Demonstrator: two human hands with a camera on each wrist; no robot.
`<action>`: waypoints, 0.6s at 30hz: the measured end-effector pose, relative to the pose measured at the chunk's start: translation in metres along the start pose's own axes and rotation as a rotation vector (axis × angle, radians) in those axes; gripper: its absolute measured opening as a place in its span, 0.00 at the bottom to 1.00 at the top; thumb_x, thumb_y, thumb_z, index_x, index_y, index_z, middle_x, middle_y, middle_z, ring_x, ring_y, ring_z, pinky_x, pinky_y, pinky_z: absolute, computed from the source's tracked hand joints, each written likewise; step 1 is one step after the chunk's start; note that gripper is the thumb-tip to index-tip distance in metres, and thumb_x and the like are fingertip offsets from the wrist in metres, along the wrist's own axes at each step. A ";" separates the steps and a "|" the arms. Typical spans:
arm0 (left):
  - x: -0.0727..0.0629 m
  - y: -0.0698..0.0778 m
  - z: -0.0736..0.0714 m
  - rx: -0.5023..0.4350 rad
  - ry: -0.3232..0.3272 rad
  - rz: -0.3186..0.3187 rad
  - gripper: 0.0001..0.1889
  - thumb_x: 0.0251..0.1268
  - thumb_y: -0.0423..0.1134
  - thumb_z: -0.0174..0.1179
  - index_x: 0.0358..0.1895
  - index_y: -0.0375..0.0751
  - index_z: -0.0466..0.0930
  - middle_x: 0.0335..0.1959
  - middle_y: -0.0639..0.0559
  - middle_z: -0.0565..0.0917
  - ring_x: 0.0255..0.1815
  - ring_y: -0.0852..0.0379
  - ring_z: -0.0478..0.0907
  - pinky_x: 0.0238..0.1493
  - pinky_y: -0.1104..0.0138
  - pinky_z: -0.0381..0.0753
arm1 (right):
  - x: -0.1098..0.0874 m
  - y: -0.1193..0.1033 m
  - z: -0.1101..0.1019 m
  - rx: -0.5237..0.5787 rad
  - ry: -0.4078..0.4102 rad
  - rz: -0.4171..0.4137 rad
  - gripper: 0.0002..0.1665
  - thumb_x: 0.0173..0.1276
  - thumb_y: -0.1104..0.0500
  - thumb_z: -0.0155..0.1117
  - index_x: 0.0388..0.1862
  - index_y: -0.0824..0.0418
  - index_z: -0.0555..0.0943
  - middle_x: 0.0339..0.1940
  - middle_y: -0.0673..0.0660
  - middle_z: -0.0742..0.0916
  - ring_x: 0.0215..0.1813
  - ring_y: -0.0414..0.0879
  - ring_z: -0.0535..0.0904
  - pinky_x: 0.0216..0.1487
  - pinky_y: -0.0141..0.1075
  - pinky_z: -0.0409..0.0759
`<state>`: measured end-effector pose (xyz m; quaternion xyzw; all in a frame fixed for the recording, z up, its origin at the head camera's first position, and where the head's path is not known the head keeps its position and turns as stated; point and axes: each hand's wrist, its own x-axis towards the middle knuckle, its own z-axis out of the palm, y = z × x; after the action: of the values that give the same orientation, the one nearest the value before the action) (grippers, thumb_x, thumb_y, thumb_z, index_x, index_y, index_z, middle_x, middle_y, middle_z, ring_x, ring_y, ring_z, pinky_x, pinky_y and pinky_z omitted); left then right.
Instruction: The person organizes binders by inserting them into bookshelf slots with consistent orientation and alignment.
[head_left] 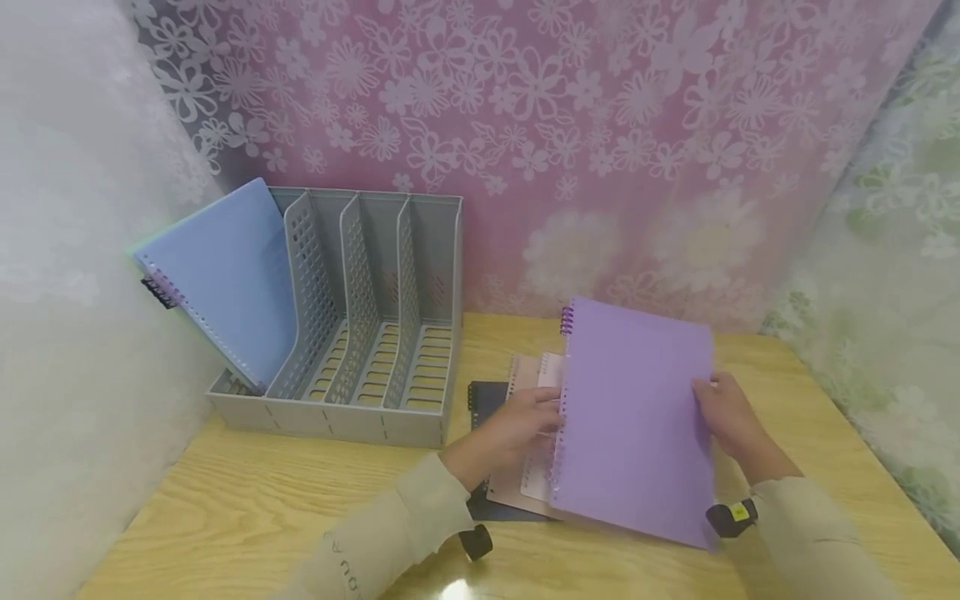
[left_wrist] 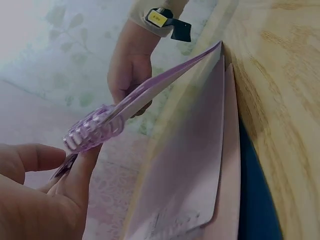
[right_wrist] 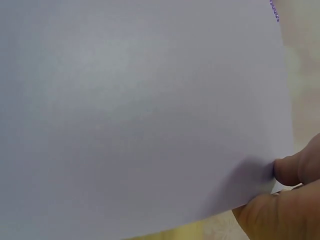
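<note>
A purple spiral notebook [head_left: 633, 417] is lifted at a tilt over a stack on the table. My left hand [head_left: 517, 429] grips its coil-bound left edge, thumb on one side and fingers on the other in the left wrist view. At the opposite edge, my right hand [head_left: 731, 421] pinches the cover between thumb and fingers [right_wrist: 280, 215]. Beneath lie a pale pink notebook [left_wrist: 192, 170], a darker pink notebook [head_left: 522, 375] and a dark blue notebook [head_left: 489, 398], fanned out to the left and partly hidden by the purple one.
A grey file rack [head_left: 337, 421] with perforated dividers stands at the left on the wooden table [head_left: 285, 492]. Its leftmost slot holds a leaning blue notebook [head_left: 232, 267], with a green edge showing behind. A pink flowered curtain [head_left: 510, 167] hangs behind the table.
</note>
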<state>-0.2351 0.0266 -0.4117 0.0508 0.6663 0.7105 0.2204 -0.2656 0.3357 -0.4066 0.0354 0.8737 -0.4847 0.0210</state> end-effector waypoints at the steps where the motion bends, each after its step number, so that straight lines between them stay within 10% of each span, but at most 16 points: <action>1: -0.003 0.001 -0.002 0.016 -0.017 0.006 0.26 0.66 0.30 0.55 0.68 0.40 0.69 0.52 0.49 0.82 0.49 0.53 0.80 0.52 0.58 0.82 | -0.001 -0.002 0.001 0.005 0.003 -0.009 0.31 0.80 0.56 0.32 0.63 0.84 0.51 0.58 0.83 0.67 0.50 0.59 0.76 0.47 0.45 0.78; 6: -0.014 0.007 -0.017 0.074 -0.066 0.059 0.26 0.68 0.30 0.54 0.69 0.38 0.66 0.53 0.45 0.82 0.50 0.51 0.80 0.52 0.57 0.82 | -0.005 -0.015 0.009 0.060 0.001 -0.032 0.25 0.80 0.56 0.34 0.60 0.80 0.53 0.52 0.77 0.73 0.36 0.35 0.75 0.36 0.32 0.77; 18: -0.028 0.020 -0.059 0.134 -0.117 0.091 0.29 0.67 0.29 0.54 0.72 0.39 0.62 0.53 0.37 0.82 0.49 0.49 0.81 0.48 0.55 0.84 | -0.009 -0.046 0.030 0.178 -0.043 -0.089 0.29 0.81 0.54 0.32 0.67 0.77 0.48 0.59 0.77 0.69 0.45 0.41 0.76 0.43 0.31 0.77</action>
<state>-0.2369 -0.0390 -0.3928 0.1369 0.6953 0.6695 0.2225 -0.2604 0.2850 -0.3827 -0.0122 0.8273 -0.5614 0.0152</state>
